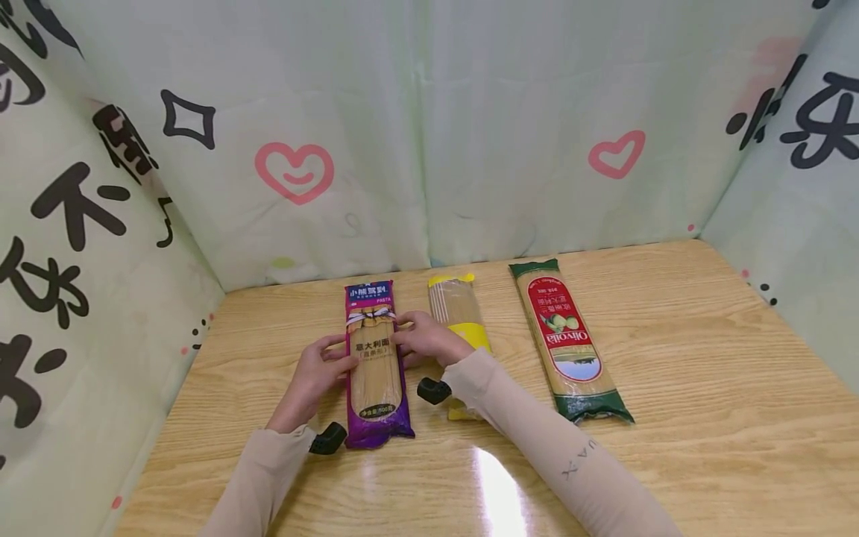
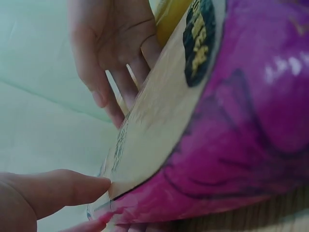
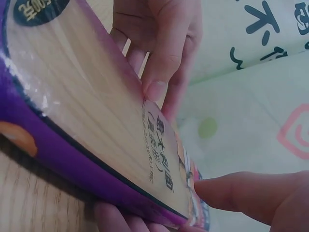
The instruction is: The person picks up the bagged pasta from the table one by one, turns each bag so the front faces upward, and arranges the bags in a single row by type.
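Observation:
A purple-edged packet of spaghetti [image 1: 376, 384] lies lengthwise on the left part of the table, its clear window showing straight pale strands. My left hand [image 1: 317, 377] pinches its left edge, thumb on top and fingers reaching beneath in the left wrist view. On the opposite edge, higher up, my right hand [image 1: 429, 337] holds it. The right wrist view shows that thumb [image 3: 241, 191] over the packet's face and the other fingers [image 3: 113, 217] tucked under its side. A yellow-banded noodle packet [image 1: 463, 302] lies just to the right, partly covered by my right hand and sleeve.
Farther right, a green-ended Olivoilà pasta packet [image 1: 570, 339] lies slightly slanted on the wooden table [image 1: 698, 373]. Pale printed curtains [image 1: 470, 149] stand along the back and both sides. My right forearm crosses over the table's front middle.

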Motion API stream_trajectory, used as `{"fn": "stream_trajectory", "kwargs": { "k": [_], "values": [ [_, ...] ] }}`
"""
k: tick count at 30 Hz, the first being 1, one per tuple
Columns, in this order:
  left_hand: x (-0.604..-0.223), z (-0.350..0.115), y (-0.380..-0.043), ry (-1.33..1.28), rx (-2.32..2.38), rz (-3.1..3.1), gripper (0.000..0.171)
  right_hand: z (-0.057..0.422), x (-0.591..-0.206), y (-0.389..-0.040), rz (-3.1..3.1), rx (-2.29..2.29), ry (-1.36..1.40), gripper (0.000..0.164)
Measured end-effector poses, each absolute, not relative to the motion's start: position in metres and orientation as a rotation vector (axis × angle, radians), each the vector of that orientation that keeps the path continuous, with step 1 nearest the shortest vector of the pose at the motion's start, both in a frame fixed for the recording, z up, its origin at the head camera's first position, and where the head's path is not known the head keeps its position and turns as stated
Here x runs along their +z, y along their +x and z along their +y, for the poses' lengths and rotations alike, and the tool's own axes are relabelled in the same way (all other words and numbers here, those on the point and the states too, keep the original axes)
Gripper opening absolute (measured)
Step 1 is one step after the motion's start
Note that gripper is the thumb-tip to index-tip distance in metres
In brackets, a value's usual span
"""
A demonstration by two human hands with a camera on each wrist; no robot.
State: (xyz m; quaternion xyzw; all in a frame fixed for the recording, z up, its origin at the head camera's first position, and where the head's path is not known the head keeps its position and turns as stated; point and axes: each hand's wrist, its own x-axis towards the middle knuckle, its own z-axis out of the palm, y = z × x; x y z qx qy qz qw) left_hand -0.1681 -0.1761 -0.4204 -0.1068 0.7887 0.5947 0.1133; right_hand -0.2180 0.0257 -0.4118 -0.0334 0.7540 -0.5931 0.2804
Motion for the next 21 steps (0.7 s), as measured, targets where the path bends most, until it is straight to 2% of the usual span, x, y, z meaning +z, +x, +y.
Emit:
{"fn": "stream_trajectory", "kwargs": {
  "k": [6, 13, 21],
  "values": [
    [-0.418, -0.178, -0.168, -0.312, 1.733, 2.328, 0.055, 0.031, -0.407, -0.215, 2.133, -1.533, -0.125, 0.048],
    [-0.413, -0.179, -0.165, -0.277, 1.718, 2.391, 0.051, 0.038, -0.398, -0.210, 2.433, -1.263, -0.391, 0.053],
    [-0.407, -0.172, -0.163, -0.197, 1.736, 2.441, 0.046, 0.050, -0.387, -0.208, 2.464, -1.249, -0.479, 0.052]
  ]
}}
